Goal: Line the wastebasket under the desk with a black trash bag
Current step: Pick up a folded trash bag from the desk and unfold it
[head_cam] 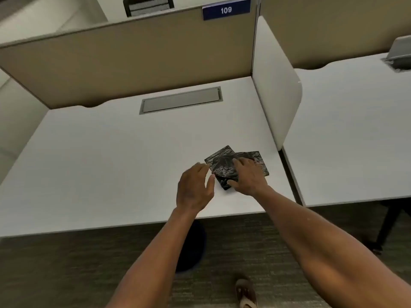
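Note:
Folded black trash bags point(222, 163) lie in a small overlapping pile on the white desk point(111, 163), near its front right corner. My right hand point(249, 176) rests on top of the pile, thumb under the near edge of the top bag and fingers spread over it. My left hand point(193, 187) hovers just left of the pile with fingers apart, fingertips close to the bag's left corner. A dark round wastebasket point(195, 247) stands on the floor at the desk's front edge, partly hidden by my left forearm.
A beige partition point(133, 58) with a blue "109" sign point(226, 10) backs the desk; a white side divider point(275, 90) closes its right. A grey cable hatch point(181, 100) sits in the desktop. A second desk point(355, 130) lies right. My foot point(245, 292) is on the carpet.

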`<action>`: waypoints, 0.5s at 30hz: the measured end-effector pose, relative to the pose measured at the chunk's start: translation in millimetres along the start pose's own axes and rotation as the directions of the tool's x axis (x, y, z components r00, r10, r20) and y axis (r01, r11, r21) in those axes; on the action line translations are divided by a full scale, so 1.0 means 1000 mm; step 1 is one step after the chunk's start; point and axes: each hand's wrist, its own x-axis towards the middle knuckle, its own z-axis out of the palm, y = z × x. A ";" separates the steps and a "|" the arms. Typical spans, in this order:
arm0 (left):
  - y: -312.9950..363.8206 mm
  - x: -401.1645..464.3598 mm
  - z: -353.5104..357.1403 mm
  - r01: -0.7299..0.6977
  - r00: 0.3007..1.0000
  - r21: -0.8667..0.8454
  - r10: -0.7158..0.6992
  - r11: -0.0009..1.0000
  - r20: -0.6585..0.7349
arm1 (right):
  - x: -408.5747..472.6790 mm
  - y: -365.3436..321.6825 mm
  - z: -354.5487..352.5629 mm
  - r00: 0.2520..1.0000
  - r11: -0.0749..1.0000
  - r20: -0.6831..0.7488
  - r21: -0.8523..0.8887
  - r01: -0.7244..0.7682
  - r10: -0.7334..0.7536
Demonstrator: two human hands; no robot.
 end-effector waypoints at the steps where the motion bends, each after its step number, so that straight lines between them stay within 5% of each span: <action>1: -0.003 0.000 0.005 0.019 1.000 -0.030 -0.018 0.999 0.006 | 0.004 -0.001 0.005 1.000 1.000 0.028 -0.001 -0.004 0.004; 9: -0.022 -0.017 0.044 0.205 0.974 -0.071 -0.196 0.976 0.113 | 0.030 -0.004 0.037 0.996 0.998 0.078 0.028 -0.049 0.047; 15: -0.027 -0.019 0.049 0.225 0.969 -0.104 -0.212 0.969 0.125 | 0.035 0.000 0.045 0.993 0.974 -0.074 0.212 -0.075 0.093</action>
